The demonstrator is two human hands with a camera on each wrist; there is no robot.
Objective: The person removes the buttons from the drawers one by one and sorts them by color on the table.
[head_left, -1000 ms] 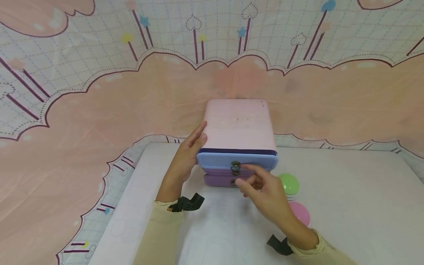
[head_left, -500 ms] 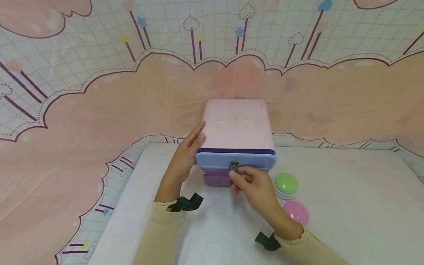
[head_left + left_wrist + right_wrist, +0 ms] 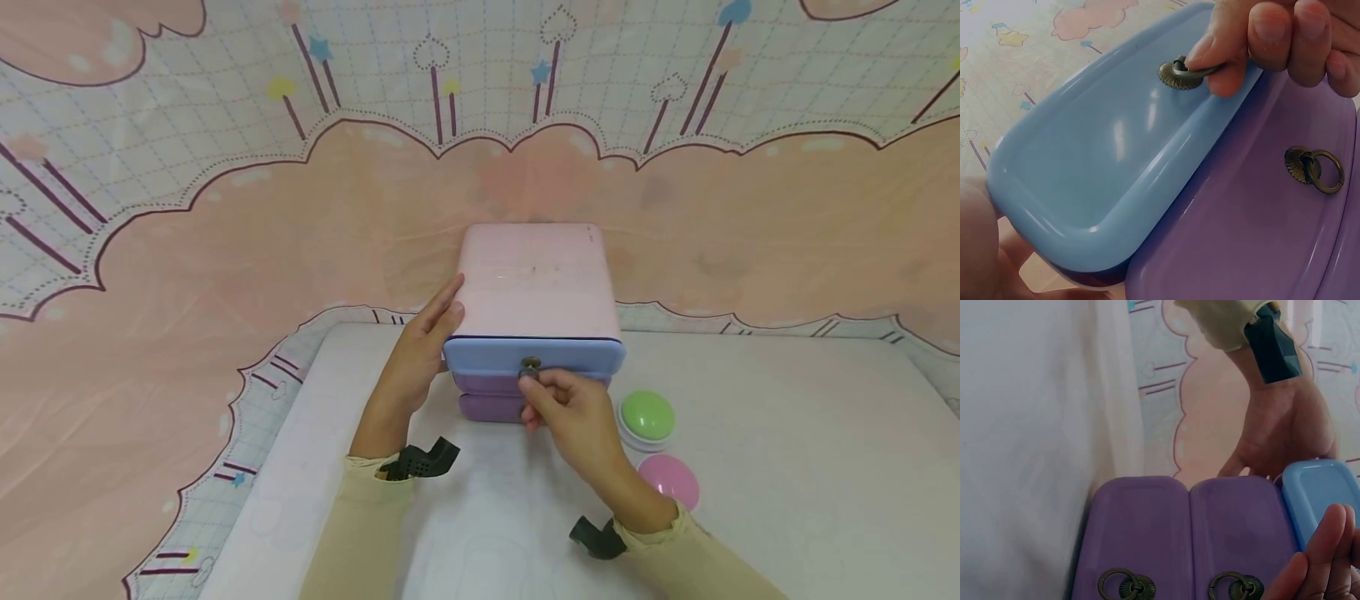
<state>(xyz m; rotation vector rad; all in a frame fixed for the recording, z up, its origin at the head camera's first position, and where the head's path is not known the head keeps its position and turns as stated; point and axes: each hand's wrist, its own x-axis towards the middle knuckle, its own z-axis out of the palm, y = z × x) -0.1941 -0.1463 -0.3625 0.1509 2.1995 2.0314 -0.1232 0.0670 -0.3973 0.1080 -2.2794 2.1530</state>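
Note:
A small drawer box with a pink top (image 3: 536,279) stands on the table. Its upper drawer has a blue front (image 3: 480,357), with purple drawers (image 3: 491,407) below. A thin dark line shows between the pink top and the blue front. My left hand (image 3: 416,358) rests against the box's left side, fingers extended along it. With thumb and fingers, my right hand (image 3: 577,412) pinches the brass ring pull (image 3: 1210,70) of the blue drawer; the left wrist view shows this grip closely. Another ring pull (image 3: 1324,172) hangs from a purple drawer front.
To the right of the box, a green-topped round object (image 3: 648,415) and a pink-topped one (image 3: 669,481) sit on the white table (image 3: 795,458). Behind rises a patterned cloth backdrop (image 3: 360,225), close to the back of the box.
My right hand has moved left and taken hold of the blue drawer's ring pull. The dark strip under the pink top has narrowed as the blue front moved toward the box. My left hand has stayed put.

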